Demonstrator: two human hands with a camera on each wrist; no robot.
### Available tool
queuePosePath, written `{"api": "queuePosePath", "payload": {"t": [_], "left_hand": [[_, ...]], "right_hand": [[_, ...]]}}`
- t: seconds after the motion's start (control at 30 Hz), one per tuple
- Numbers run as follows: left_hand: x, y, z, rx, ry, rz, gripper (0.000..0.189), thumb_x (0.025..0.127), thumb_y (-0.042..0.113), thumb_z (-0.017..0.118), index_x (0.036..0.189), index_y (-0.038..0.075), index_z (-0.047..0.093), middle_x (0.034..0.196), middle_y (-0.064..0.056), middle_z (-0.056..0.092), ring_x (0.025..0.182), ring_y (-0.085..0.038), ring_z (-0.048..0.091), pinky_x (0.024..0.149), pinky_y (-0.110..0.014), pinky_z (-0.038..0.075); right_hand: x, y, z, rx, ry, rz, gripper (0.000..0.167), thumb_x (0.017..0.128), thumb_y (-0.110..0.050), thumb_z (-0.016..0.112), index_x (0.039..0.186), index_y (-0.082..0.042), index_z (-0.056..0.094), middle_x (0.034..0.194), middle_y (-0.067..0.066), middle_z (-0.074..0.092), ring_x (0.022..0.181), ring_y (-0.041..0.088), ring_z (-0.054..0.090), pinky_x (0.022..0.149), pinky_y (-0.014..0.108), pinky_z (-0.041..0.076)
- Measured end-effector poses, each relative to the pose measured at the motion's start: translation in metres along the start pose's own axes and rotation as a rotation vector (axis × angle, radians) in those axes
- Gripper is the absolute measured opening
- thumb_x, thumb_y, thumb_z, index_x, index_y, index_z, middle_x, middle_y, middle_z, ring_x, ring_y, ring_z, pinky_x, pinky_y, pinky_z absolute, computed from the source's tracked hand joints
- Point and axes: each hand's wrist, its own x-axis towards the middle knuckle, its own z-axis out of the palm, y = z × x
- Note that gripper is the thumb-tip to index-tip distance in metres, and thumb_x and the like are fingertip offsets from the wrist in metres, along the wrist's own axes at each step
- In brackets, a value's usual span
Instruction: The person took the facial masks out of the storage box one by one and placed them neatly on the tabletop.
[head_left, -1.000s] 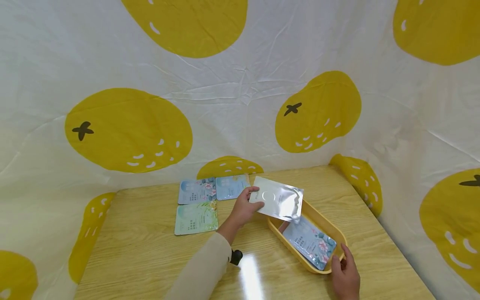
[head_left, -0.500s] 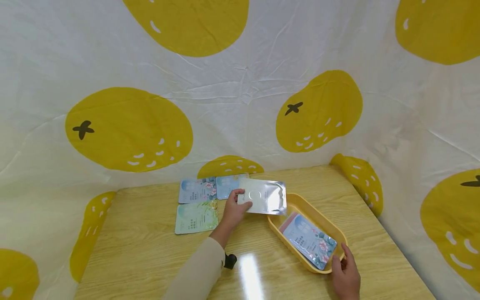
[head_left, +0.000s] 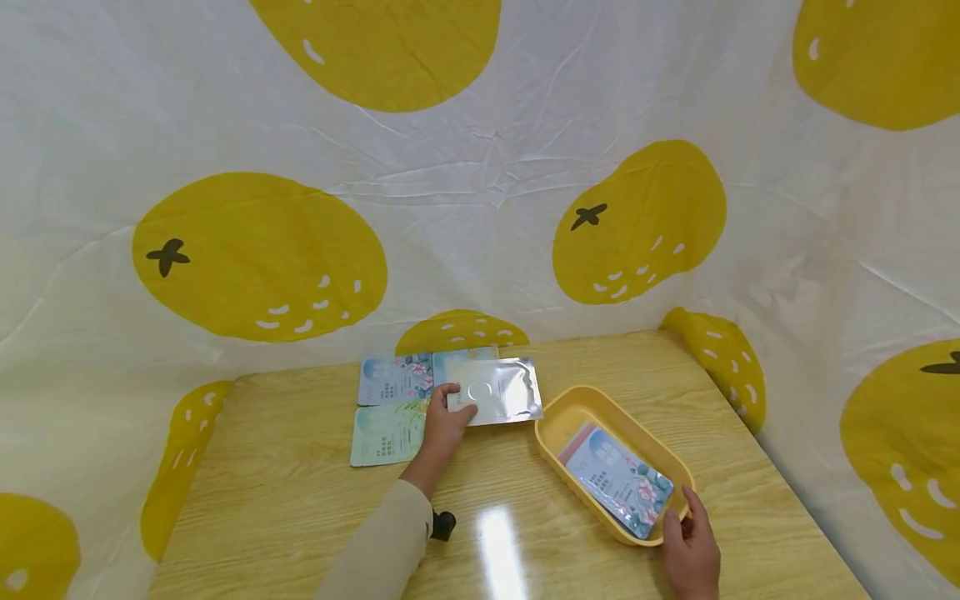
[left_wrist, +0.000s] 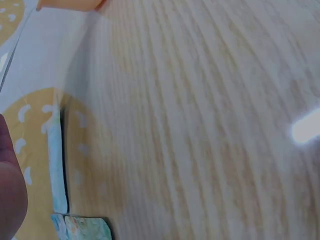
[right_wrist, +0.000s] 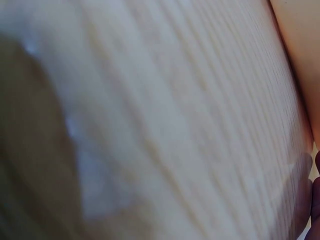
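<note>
In the head view my left hand (head_left: 447, 423) pinches a silver-white facial mask sachet (head_left: 502, 390) by its left edge, thumb on top. The sachet hangs over part of a light blue sachet (head_left: 453, 360) on the table. Beside that one lie a floral blue sachet (head_left: 392, 382) and a green sachet (head_left: 386, 433), the green one partly behind my left hand. My right hand (head_left: 692, 546) grips the near right end of a yellow tray (head_left: 573, 412). Inside the tray, a floral blue sachet (head_left: 618, 483) covers most of a pinkish one (head_left: 576, 444).
The wooden table (head_left: 285, 500) ends at a white curtain (head_left: 465, 250) with yellow fruit prints, at the back and sides. A dark device (head_left: 444, 526) sits at my left wrist. In the right wrist view, the tray wall (right_wrist: 300, 35) shows at the upper right.
My left hand has carried the silver-white sachet leftward from above the tray to over the light blue sachet. My right hand and the tray stay in place.
</note>
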Motion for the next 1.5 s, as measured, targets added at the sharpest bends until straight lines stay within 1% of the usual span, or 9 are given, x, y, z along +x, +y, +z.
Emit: {"api": "queuePosePath", "payload": {"t": [0.2, 0.43, 0.57, 0.67, 0.9, 1.13, 1.3, 1.4, 1.5], "left_hand": [[-0.001, -0.012, -0.006, 0.016, 0.024, 0.001, 0.042, 0.086, 0.007, 0.075, 0.122, 0.004, 0.052, 0.148, -0.019, 0.043, 0.144, -0.037, 0.029, 0.112, -0.048, 0.033], [0.001, -0.017, -0.010, -0.011, 0.049, -0.019, 0.042, 0.086, 0.006, 0.075, 0.122, 0.004, 0.052, 0.142, -0.019, 0.049, 0.133, -0.035, 0.042, 0.105, -0.047, 0.041], [0.001, -0.020, -0.011, 0.018, 0.044, -0.030, 0.043, 0.085, 0.007, 0.076, 0.121, 0.005, 0.053, 0.146, -0.020, 0.046, 0.140, -0.037, 0.035, 0.109, -0.048, 0.036], [-0.001, -0.022, -0.012, 0.040, 0.030, -0.038, 0.043, 0.085, 0.008, 0.076, 0.121, 0.004, 0.053, 0.150, -0.022, 0.042, 0.145, -0.039, 0.028, 0.112, -0.050, 0.032], [-0.005, -0.029, -0.015, 0.086, -0.017, -0.044, 0.043, 0.087, 0.008, 0.075, 0.122, 0.003, 0.052, 0.152, -0.025, 0.038, 0.145, -0.041, 0.027, 0.109, -0.053, 0.034], [-0.006, -0.037, -0.015, 0.115, -0.041, -0.049, 0.039, 0.086, 0.008, 0.075, 0.118, 0.004, 0.052, 0.160, -0.023, 0.024, 0.145, -0.041, 0.026, 0.107, -0.053, 0.037], [-0.008, -0.038, -0.015, 0.140, -0.052, -0.061, 0.039, 0.085, 0.007, 0.076, 0.117, 0.004, 0.053, 0.163, -0.022, 0.016, 0.146, -0.040, 0.023, 0.106, -0.052, 0.038], [-0.009, -0.037, -0.015, 0.164, -0.047, -0.076, 0.040, 0.085, 0.006, 0.076, 0.117, 0.004, 0.053, 0.163, -0.022, 0.017, 0.145, -0.041, 0.026, 0.105, -0.052, 0.039], [-0.009, -0.037, -0.014, 0.183, -0.037, -0.089, 0.040, 0.084, 0.006, 0.077, 0.116, 0.003, 0.053, 0.155, -0.024, 0.034, 0.134, -0.041, 0.042, 0.101, -0.051, 0.043]], "right_hand": [[-0.001, -0.001, -0.001, -0.006, 0.008, -0.017, 0.051, 0.102, -0.024, 0.051, 0.149, -0.004, 0.045, 0.121, 0.029, 0.059, 0.090, 0.021, 0.055, 0.069, 0.013, 0.035], [-0.001, -0.001, -0.001, -0.003, 0.008, -0.014, 0.051, 0.101, -0.024, 0.052, 0.149, -0.005, 0.045, 0.120, 0.030, 0.060, 0.086, 0.011, 0.053, 0.067, 0.010, 0.034], [-0.002, -0.001, -0.002, -0.003, 0.010, -0.019, 0.051, 0.101, -0.023, 0.052, 0.148, -0.005, 0.046, 0.118, 0.030, 0.062, 0.084, 0.007, 0.052, 0.066, 0.008, 0.033], [-0.002, -0.002, -0.001, -0.004, 0.010, -0.019, 0.051, 0.101, -0.022, 0.052, 0.148, -0.004, 0.046, 0.117, 0.030, 0.062, 0.086, 0.012, 0.055, 0.066, 0.008, 0.033], [-0.003, -0.006, -0.001, -0.001, -0.004, 0.009, 0.052, 0.102, -0.024, 0.050, 0.150, -0.004, 0.043, 0.125, 0.032, 0.058, 0.101, 0.034, 0.057, 0.066, 0.008, 0.032], [-0.002, -0.005, 0.000, -0.005, 0.001, 0.007, 0.052, 0.102, -0.024, 0.051, 0.149, -0.004, 0.044, 0.123, 0.031, 0.060, 0.096, 0.027, 0.057, 0.065, 0.007, 0.032], [-0.002, -0.004, 0.000, -0.009, 0.001, 0.003, 0.052, 0.102, -0.025, 0.050, 0.149, -0.004, 0.044, 0.125, 0.031, 0.059, 0.097, 0.029, 0.058, 0.066, 0.009, 0.033], [-0.001, -0.004, -0.001, -0.013, 0.004, 0.001, 0.052, 0.103, -0.025, 0.050, 0.149, -0.004, 0.043, 0.124, 0.031, 0.059, 0.098, 0.031, 0.057, 0.067, 0.011, 0.034], [-0.001, -0.005, -0.001, -0.018, 0.007, 0.003, 0.052, 0.103, -0.026, 0.050, 0.149, -0.004, 0.044, 0.122, 0.030, 0.060, 0.095, 0.028, 0.057, 0.066, 0.011, 0.035]]}}
